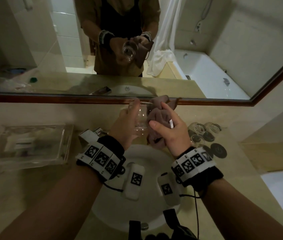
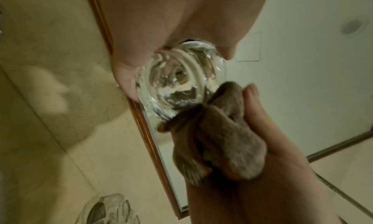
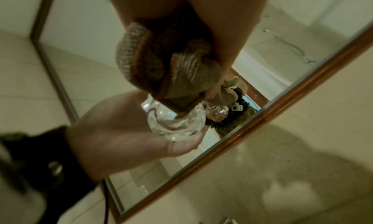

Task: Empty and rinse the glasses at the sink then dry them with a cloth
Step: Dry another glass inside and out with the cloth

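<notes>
My left hand (image 1: 128, 122) grips a clear glass (image 1: 140, 118) above the white sink (image 1: 147, 158), fingers curled round its side. The glass (image 2: 177, 84) shows its thick base in the left wrist view. My right hand (image 1: 170, 129) holds a bunched brown cloth (image 1: 156, 116) and presses it against the glass. In the right wrist view the cloth (image 3: 167, 69) meets the glass (image 3: 175, 123), which rests in my left palm (image 3: 121, 131). Several more glasses (image 1: 201, 134) lie on the counter at the right.
A clear tray (image 1: 33, 146) with toiletries sits on the counter at the left. A small box (image 1: 89, 135) stands beside my left wrist. Dark round coasters (image 1: 218, 150) lie near the glasses. The wood-framed mirror (image 1: 102, 98) runs behind the counter.
</notes>
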A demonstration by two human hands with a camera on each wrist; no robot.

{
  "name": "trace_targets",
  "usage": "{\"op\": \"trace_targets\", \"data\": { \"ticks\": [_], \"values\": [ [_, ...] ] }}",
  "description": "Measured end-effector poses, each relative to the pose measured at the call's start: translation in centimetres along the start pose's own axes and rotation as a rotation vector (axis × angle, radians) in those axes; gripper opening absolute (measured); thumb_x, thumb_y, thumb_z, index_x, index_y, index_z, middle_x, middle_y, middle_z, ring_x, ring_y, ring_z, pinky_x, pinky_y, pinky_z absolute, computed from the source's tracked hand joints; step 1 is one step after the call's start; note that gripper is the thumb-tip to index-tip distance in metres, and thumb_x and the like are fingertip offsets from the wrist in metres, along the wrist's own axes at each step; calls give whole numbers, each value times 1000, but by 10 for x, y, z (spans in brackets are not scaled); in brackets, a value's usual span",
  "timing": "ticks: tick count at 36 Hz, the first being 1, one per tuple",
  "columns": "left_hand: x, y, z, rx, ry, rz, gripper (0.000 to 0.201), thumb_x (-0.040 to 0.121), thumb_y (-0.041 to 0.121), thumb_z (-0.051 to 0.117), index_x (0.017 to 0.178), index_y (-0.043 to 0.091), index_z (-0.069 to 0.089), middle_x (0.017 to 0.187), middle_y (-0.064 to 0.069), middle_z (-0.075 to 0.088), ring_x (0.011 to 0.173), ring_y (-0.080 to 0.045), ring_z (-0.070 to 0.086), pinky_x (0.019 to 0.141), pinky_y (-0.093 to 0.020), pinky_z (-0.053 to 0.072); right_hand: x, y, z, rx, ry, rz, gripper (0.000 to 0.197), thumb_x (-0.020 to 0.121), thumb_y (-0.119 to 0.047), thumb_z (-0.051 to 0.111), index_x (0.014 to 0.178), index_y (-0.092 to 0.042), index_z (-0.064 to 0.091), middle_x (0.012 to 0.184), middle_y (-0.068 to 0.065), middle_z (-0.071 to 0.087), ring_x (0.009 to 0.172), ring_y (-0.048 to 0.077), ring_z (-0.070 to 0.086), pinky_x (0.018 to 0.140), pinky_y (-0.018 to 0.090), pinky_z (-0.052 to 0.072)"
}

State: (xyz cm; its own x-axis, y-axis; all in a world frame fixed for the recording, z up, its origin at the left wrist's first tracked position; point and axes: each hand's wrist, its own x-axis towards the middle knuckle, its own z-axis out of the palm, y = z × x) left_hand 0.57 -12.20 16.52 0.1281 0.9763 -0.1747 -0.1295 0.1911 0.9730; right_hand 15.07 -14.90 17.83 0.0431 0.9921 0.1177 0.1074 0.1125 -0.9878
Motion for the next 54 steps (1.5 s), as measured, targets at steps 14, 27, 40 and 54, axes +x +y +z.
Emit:
{"op": "trace_targets", "data": {
  "ticks": [14, 27, 40, 54],
  "values": [
    [-6, -7, -8, -63, 33, -3, 85, 76, 25, 84, 146, 24, 35, 136, -9, 44, 111, -17, 52, 91, -24, 48, 9, 6, 0, 307, -78, 148, 70, 72, -11, 74, 137, -5, 47, 112, 11, 64, 98, 17, 65, 81, 27, 53],
    [1, 9, 14, -145, 161, -24, 81, 68, 67, 66, 135, 28, 39, 118, -3, 64, 99, -21, 70, 82, -46, 58, -4, -7, 9, -46, 4, -109, 68, 70, -23, 82, 128, -36, 50, 126, -1, 59, 116, 7, 56, 97, 19, 45],
    [-7, 24, 5, -211, -48, -144, 50, 95, 62, 42, 121, 21, 58, 136, -10, 58, 123, -32, 56, 90, -45, 52, 3, -20, -2, 133, 22, -1, 61, 74, -4, 77, 130, -14, 55, 106, -3, 66, 93, 2, 65, 83, 21, 54],
    [-3, 18, 13, -205, 100, 20, 75, 73, 68, 70, 127, 17, 58, 118, -7, 70, 106, -26, 68, 90, -52, 54, -5, -20, 7, -86, 39, -136, 69, 68, -26, 80, 131, -29, 52, 123, -1, 62, 113, 7, 58, 96, 24, 48]
  ]
}}
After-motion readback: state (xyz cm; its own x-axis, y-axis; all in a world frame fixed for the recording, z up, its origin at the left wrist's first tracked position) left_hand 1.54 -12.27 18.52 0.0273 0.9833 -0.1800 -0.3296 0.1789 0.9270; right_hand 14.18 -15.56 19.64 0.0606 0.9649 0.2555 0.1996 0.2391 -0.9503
